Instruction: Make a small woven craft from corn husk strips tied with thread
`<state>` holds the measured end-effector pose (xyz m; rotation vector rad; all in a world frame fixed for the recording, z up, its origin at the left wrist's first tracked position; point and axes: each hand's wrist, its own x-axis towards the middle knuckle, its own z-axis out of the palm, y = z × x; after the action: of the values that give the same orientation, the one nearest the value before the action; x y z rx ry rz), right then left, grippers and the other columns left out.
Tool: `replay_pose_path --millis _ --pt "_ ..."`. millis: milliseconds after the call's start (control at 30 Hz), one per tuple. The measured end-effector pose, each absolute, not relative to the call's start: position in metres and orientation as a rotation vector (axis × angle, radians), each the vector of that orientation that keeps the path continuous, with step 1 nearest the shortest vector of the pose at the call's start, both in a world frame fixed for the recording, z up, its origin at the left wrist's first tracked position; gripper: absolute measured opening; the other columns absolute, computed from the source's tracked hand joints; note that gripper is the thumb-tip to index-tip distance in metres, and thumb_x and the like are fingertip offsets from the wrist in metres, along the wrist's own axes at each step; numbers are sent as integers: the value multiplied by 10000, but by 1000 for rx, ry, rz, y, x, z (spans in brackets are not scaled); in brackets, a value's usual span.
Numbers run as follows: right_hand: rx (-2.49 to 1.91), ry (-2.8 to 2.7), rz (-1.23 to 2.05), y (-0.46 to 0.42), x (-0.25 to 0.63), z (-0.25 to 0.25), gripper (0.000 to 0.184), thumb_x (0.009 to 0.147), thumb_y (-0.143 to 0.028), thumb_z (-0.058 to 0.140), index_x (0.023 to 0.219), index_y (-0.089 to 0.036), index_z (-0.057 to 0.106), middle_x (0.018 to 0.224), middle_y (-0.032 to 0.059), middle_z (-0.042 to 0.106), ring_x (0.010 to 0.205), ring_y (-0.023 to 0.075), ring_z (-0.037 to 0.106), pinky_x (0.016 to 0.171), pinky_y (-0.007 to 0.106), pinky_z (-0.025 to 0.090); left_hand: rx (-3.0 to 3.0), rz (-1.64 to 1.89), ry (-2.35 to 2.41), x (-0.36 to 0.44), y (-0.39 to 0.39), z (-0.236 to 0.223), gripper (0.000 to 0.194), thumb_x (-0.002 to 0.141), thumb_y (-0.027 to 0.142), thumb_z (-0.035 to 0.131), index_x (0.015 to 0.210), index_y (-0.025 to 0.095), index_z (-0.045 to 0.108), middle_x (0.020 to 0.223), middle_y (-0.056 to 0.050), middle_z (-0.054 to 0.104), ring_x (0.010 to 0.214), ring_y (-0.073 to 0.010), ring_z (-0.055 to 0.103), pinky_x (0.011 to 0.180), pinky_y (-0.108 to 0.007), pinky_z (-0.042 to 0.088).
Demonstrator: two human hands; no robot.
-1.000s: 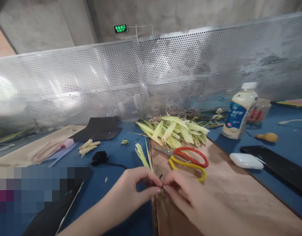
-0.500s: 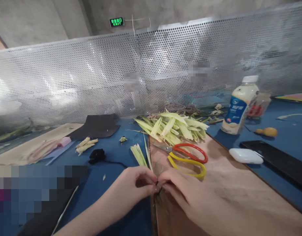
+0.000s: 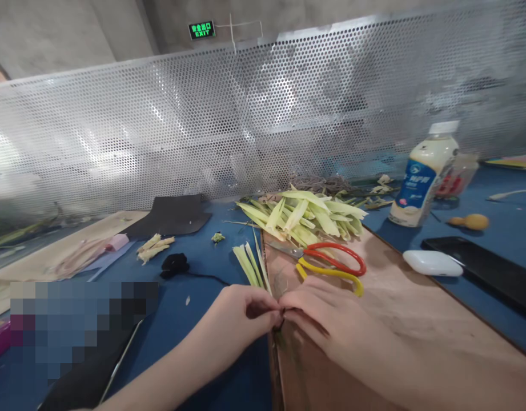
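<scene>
Two hands meet, left hand (image 3: 238,314) and right hand (image 3: 325,317) pinching what looks like black thread (image 3: 281,327) by husk strips (image 3: 247,265) at the left edge of the board (image 3: 400,288), work seemingly unfinished, husk pile (image 3: 308,216) lying loose beyond.

A bottle (image 3: 420,180) is standing near a gourd (image 3: 474,221)
A white case (image 3: 432,262) is lying beside a phone (image 3: 489,277); an exit sign (image 3: 201,30) is glowing.

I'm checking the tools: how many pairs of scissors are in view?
1: steel scissors with red and yellow loop handles, on the tan board between the pale-green leaf pile and right hand. Others may be hidden.
</scene>
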<state>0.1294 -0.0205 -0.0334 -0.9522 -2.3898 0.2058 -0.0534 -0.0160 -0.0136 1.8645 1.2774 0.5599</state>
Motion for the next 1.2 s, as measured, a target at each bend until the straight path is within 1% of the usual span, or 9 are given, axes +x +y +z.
replay_pose_path --millis 133,267,433,600,733,867,967,1033,1200 --pt "-933 -2434 113 -22 129 -30 214 876 -178 383 839 -174 594 748 37 580 717 160 500 632 281 395 1920 544 1280 -52 -17 -12 196 717 253 493 688 141 651 631 0 620 619 -134 535 570 -201 385" --pt "-927 -2478 60 -23 129 -29 214 875 -154 379 885 -180 592 765 42 589 732 169 503 633 285 398 1946 522 1268 -52 -18 -9 200 721 239 477 671 146 646 606 15 591 604 -127 511 557 -195 369" --pt "-991 -2416 134 -19 127 -32 177 874 -200 412 889 -197 588 754 25 582 733 157 515 627 268 403 1923 512 1176 -55 -19 -10 206 731 208 463 739 151 661 645 19 576 637 -120 491 600 -195 369" --pt "-1012 -2289 229 -14 124 -34 131 861 -205 448 841 -219 576 731 -7 581 709 137 522 605 247 391 1879 476 1191 -53 -18 -8 184 728 236 491 732 146 652 625 25 540 608 -106 448 566 -192 349" --pt "-1021 -2245 332 -14 124 -34 88 847 -194 469 866 -232 546 785 -18 582 753 135 520 644 258 389 1773 495 1212 -53 -16 -9 174 710 275 541 713 134 643 637 17 554 625 -110 464 585 -197 356" --pt "-1092 -2132 419 -21 127 -29 120 828 -152 436 910 -210 502 859 3 538 769 130 494 661 269 392 1686 546 1185 -54 -15 -12 132 698 251 560 715 136 621 650 16 569 636 -111 493 608 -201 375" --pt "-1118 -2160 482 -27 126 -29 90 755 -127 495 824 -184 510 813 8 522 768 139 483 670 282 387 1680 577 1181 -54 -14 -14 103 696 239 561 710 142 594 644 16 574 617 -106 499 582 -196 372" --pt "-1112 -2185 485 -27 122 -33 44 724 -156 546 746 -175 514 774 6 523 771 149 481 678 293 380 1679 592 1182 -55 -13 -16 90 696 228 558 720 144 579 659 10 583 619 -107 503 580 -200 373" --pt "-1053 -2156 468 -19 114 -44 62 734 -159 589 704 -172 536 735 -6 537 728 132 488 644 267 375 1681 620 1147 -55 -11 -19 69 709 220 550 720 153 538 655 23 552 617 -101 482 585 -206 360"
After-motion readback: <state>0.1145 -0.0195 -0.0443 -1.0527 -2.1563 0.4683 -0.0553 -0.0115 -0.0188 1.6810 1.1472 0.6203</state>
